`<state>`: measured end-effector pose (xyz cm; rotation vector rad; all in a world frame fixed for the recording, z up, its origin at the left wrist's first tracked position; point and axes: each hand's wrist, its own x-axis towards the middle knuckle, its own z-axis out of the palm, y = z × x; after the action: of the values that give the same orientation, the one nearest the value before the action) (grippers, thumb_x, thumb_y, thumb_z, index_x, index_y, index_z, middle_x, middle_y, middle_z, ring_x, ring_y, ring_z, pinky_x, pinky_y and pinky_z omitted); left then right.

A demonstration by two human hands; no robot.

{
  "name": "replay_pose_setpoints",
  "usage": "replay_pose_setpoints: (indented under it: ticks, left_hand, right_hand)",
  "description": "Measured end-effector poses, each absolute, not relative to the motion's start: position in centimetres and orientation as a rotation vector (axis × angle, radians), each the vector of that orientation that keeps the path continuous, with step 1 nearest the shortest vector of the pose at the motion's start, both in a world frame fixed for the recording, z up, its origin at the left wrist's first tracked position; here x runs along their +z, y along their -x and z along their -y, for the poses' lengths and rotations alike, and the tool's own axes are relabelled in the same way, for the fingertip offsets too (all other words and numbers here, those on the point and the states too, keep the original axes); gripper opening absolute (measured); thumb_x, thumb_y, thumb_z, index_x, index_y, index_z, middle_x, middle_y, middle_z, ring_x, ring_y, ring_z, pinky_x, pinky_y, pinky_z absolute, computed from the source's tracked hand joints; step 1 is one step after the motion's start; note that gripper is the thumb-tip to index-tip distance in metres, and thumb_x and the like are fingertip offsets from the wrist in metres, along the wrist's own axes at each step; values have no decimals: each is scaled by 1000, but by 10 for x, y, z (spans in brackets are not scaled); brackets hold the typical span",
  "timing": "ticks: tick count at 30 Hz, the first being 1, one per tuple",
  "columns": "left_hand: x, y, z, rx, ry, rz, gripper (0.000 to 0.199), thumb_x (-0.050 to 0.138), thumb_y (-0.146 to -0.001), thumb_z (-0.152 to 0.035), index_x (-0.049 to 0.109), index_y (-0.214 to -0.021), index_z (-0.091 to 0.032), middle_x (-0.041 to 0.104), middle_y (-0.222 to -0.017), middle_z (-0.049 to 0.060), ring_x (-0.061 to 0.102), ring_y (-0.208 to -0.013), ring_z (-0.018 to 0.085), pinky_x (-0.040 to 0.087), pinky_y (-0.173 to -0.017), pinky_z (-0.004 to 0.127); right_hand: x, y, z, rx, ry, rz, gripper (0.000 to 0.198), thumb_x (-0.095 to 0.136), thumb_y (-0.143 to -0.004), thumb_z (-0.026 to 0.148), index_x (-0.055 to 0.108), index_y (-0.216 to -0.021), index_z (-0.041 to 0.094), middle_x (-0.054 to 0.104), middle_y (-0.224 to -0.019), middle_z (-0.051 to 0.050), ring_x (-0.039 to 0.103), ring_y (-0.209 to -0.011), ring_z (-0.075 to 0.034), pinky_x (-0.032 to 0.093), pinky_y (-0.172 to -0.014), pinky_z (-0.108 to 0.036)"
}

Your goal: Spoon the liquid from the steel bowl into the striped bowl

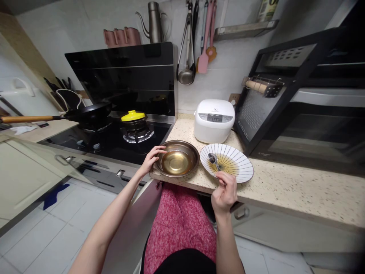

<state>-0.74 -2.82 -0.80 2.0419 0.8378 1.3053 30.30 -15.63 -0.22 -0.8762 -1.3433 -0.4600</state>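
Note:
My left hand rests at the left rim of a shallow metal bowl, fingers and thumb gripping its edge. A clear, yellowish liquid appears to lie in the bowl. My right hand is closed around the handle of a metal spoon. The spoon's head is over the left part of a white plate with dark radiating lines. Yellow-brown liquid pools in the middle of that plate. Bowl and plate sit side by side on the speckled counter.
Behind the plate stands a white rice cooker. To the left, a gas stove carries a small pot with a yellow lid and a black wok. A dark rack with an oven occupies the right. Below, a cabinet door stands open.

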Motion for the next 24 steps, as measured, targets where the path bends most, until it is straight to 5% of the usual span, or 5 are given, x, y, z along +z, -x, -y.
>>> replay_pose_setpoints:
  ticks: [11, 24]
  left_hand:
    - [-8, 8, 27, 1303, -2049, -841, 39, 50, -86, -23, 78, -112, -19, 65, -137, 11, 55, -132, 34, 38, -119, 54]
    - [-10, 8, 26, 1302, -2038, -830, 39, 51, -85, -22, 78, -113, -19, 64, -138, 11, 55, -133, 34, 37, -120, 54]
  right_hand:
    - [7, -278, 165, -15, 778, 951, 15, 50, -105, 23, 61, -96, 20, 64, -86, -3, 64, -77, -16, 54, -68, -32]
    - [-17, -244, 154, 306, 841, 1110, 19, 51, -105, 24, 66, -94, 21, 66, -92, -3, 64, -80, -14, 54, -74, -29]
